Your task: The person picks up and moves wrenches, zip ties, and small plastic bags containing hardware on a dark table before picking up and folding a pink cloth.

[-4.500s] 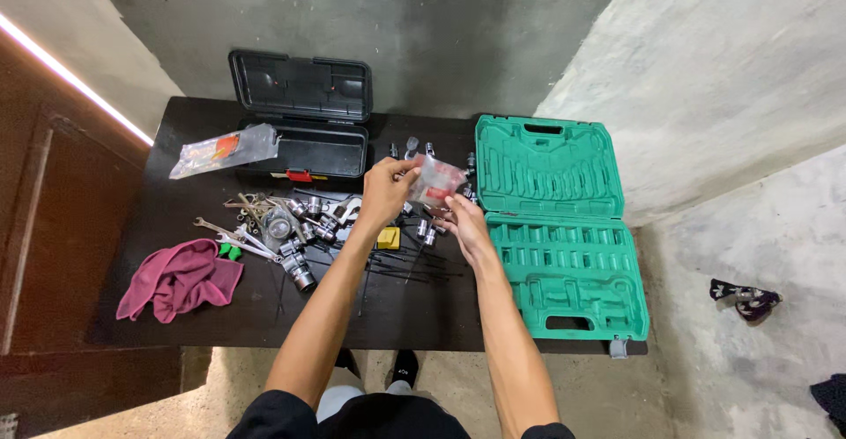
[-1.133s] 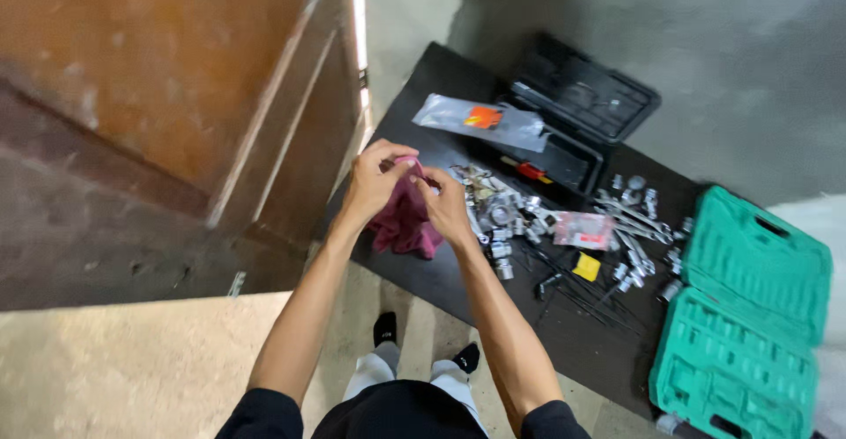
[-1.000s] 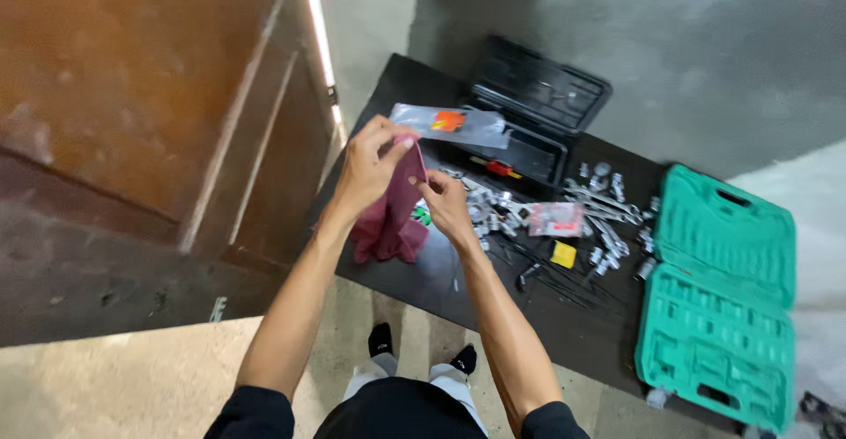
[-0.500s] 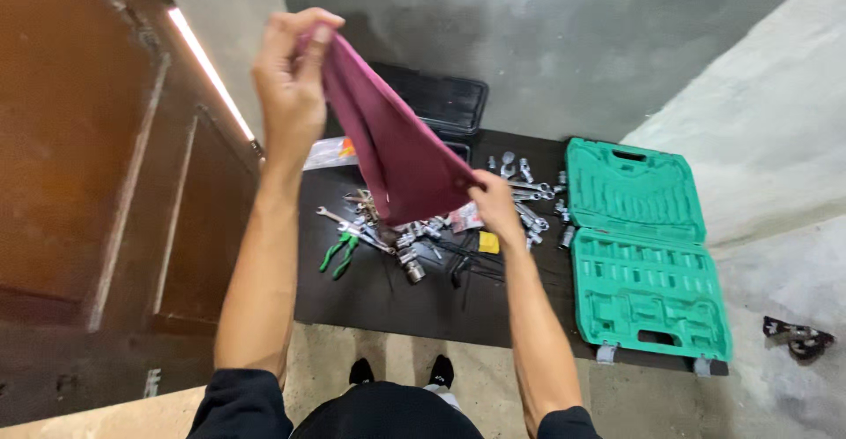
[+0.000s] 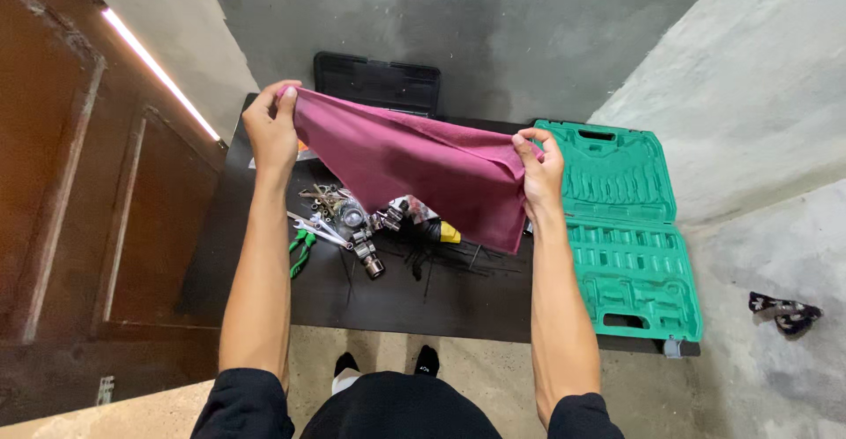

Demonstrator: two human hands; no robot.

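Observation:
I hold a magenta cloth (image 5: 423,161) spread out flat above the black table (image 5: 352,293). My left hand (image 5: 271,126) pinches its left corner. My right hand (image 5: 539,167) pinches its right corner, just left of the open green tool case (image 5: 634,227). The cloth hangs over the middle of the table and hides part of the heap of sockets and wrenches (image 5: 348,227) lying below it.
An open black toolbox (image 5: 379,82) stands at the table's back edge, partly behind the cloth. Green-handled pliers (image 5: 300,252) and black cable ties (image 5: 432,258) lie on the table. A wooden door (image 5: 79,183) is on the left, concrete walls behind and right.
The cloth was picked off the table's left side, raised high by my left hand, and is now stretched wide between both hands. The view swung back over the table.

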